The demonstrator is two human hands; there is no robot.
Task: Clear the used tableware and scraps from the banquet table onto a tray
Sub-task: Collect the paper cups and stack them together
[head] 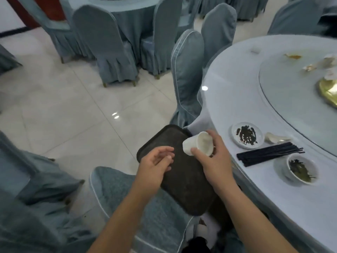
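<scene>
Two hands hang over the dark tray [182, 183], which lies on a chair [127, 189] beside the rim of the table [228, 106]. The right hand [217, 161] grips a tilted white cup [198, 143] at the tray's far corner; the left hand [155, 165], loosely curled, seems empty.

Blue-covered chairs [116, 46] on glossy pale tiled floor [60, 110]

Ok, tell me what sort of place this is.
Probably a banquet hall after a meal: round clothed tables, chairs in matching blue-grey covers, and a glass turntable on the near table beside a used plate.
</scene>
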